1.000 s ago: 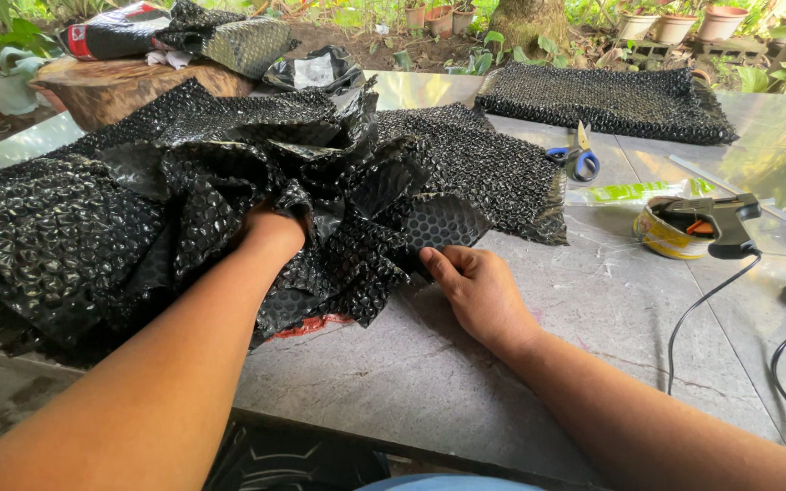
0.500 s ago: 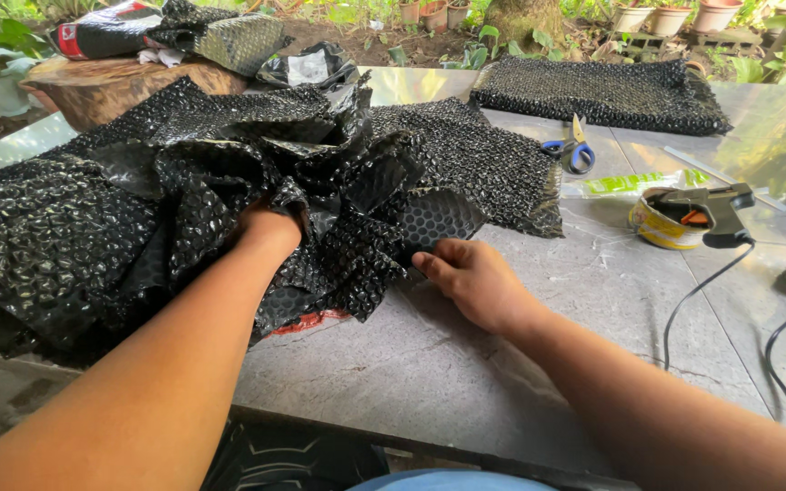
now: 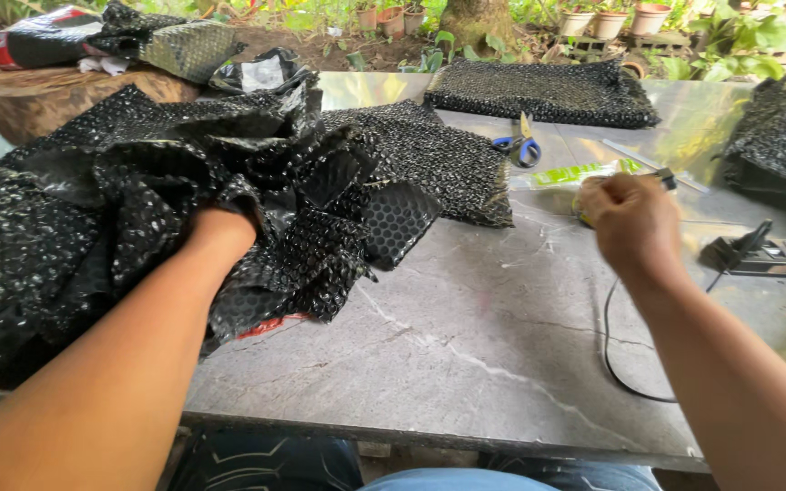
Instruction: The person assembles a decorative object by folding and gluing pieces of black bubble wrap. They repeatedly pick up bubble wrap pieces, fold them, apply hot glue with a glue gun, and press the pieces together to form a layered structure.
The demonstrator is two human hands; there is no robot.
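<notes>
On the grey stone table (image 3: 466,355), a large crumpled heap of black bubble wrap (image 3: 138,209) covers the near-left part of the surface. Left hand (image 3: 225,218) is pushed into the heap; the fingers are buried in the folds, so only wrist and back of hand show, and I cannot tell whether they grip the wrap or just press on it. Right hand (image 3: 629,223) is raised above the table, well to the right of the heap, fingers curled into a loose fist, back of hand toward the camera. Whether it holds anything: cannot tell; it covers part of a yellowish object behind it.

Hands well apart.

Around the heap: blue-handled scissors (image 3: 520,145) lie beyond its right edge, near a flat folded stack of black bubble wrap (image 3: 539,91) at the far side of the table. A black cable (image 3: 616,350) runs across the table to the right of the heap, passing under the right wrist. A black power strip (image 3: 770,255) sits further right. Another dark bundle (image 3: 780,136) lies at the far right edge. Beyond the heap on the left, a tree stump (image 3: 56,91) carries more bags.
</notes>
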